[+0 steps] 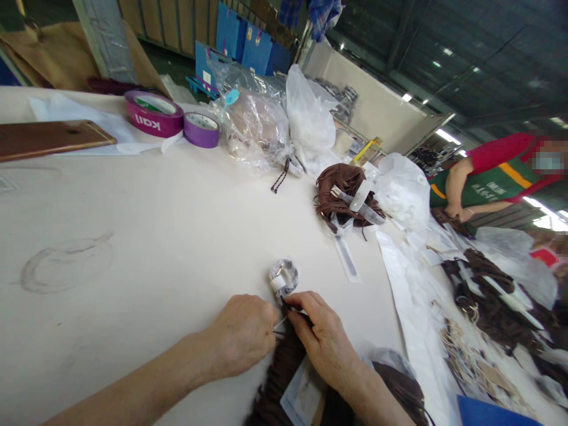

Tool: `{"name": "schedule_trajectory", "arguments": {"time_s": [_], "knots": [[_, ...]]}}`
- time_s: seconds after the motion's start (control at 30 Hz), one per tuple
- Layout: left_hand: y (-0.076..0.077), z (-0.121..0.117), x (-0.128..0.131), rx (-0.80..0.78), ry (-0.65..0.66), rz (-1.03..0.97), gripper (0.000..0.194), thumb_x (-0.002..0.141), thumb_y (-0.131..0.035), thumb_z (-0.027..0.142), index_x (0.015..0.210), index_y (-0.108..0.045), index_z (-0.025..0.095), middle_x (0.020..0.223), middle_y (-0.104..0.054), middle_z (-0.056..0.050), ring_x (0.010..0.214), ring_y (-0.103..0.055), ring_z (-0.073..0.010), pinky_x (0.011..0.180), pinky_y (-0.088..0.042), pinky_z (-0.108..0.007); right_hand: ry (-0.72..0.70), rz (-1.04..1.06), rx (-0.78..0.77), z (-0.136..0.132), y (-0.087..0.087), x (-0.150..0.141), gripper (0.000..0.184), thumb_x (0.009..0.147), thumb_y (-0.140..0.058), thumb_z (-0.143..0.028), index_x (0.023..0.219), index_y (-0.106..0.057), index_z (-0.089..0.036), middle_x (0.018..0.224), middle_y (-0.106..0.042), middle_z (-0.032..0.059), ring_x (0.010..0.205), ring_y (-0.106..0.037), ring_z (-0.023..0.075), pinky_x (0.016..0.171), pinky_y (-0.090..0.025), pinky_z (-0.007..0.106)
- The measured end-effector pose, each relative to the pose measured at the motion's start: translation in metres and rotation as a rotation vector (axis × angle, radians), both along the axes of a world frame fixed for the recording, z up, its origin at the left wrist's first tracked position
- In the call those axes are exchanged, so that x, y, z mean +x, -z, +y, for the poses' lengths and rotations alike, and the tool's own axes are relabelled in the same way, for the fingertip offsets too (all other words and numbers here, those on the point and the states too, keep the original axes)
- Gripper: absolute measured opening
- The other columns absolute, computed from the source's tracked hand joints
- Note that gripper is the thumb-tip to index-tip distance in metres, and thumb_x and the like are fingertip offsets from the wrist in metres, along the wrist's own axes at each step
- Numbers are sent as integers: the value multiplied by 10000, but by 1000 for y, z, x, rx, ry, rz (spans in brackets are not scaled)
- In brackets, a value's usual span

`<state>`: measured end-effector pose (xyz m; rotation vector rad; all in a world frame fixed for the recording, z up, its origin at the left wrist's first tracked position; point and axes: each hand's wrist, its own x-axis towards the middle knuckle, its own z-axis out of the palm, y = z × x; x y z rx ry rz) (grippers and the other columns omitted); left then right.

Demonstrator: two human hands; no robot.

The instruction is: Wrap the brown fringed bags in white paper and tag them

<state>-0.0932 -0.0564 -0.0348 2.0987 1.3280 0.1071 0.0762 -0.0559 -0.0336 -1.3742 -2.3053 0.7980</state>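
Note:
A dark brown fringed article (284,367), perhaps a bag, lies below my hands at the table's near edge. My left hand (246,328) is closed in a fist, with a thin pale strand (280,323) running out from its fingers. Pinched between thumb and forefinger, a small black strap end (284,305) sits in my right hand (322,334). Just beyond the fingertips is a ring-shaped piece wrapped in clear plastic (290,273), with a white label on it. Under my right wrist a printed card (302,393) rests on the brown article.
Purple tape rolls (153,115) and a brown phone (53,139) lie at the far left. A coiled brown fringed bundle (339,192) and plastic bags (257,121) stand farther back. Brown goods (492,302) and loose cords (474,355) cover the right side, near a co-worker (488,171).

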Motion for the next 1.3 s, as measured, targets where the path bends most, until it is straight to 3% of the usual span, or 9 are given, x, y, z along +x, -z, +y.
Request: {"name": "schedule_trajectory", "arguments": {"time_s": [0.1,0.17,0.43,0.67,0.73,0.87,1.07,1.3], "knots": [[-6,7,-11,-170,-9,-148,152,578,-420,155,453,-336,177,421,-286,49,432,-321,-99,427,-190,-237,-20,78,62,-3,-1,2,252,838,-443,-73,1025,-556,-199,995,-561,61,942,-511,168,815,-437,302],[-8,11,-17,-255,-4,-226,152,566,-416,149,449,-324,177,430,-255,57,440,-290,-89,413,-176,-230,-43,90,85,-5,-3,3,275,833,-438,-56,1016,-578,-207,975,-552,60,927,-512,163,795,-445,292],[-9,15,-25,-288,-15,-269,118,573,-410,132,470,-380,178,442,-302,64,474,-329,-88,419,-201,-218,-87,-31,95,-6,-5,-5,241,818,-475,-53,946,-623,-195,934,-536,73,901,-499,186,771,-451,328],[-8,18,-28,-312,-60,-311,144,592,-434,126,471,-372,174,450,-285,67,472,-306,-85,428,-199,-225,-21,61,11,-3,-2,-8,189,820,-463,-63,850,-612,-175,904,-526,49,829,-524,140,727,-439,257],[-7,18,-28,-297,-118,-388,52,599,-493,148,575,-455,174,521,-390,70,507,-364,-90,453,-242,-210,14,98,-17,-2,-3,-9,179,812,-473,-62,820,-610,-176,884,-529,36,809,-524,129,710,-427,240],[-4,15,-24,-251,-185,-556,307,568,-606,181,868,-546,195,769,-515,48,597,-443,-96,530,-313,-197,63,113,-47,-1,-7,-10,149,798,-500,-78,769,-612,-172,854,-541,29,795,-525,129,691,-406,238],[5,13,-11,-310,-262,-668,40,597,-546,199,627,-545,173,542,-455,54,545,-404,-106,525,-257,-225,98,110,-26,-1,-8,-12,164,766,-525,-84,725,-636,-197,792,-560,11,775,-532,136,693,-388,253],[10,15,-8,-435,-303,-794,112,533,-508,245,584,-550,154,528,-472,35,535,-389,-107,522,-262,-242,145,73,9,-7,-21,-7,127,827,-491,-219,815,-615,-200,850,-578,27,785,-548,139,687,-413,245]]}}
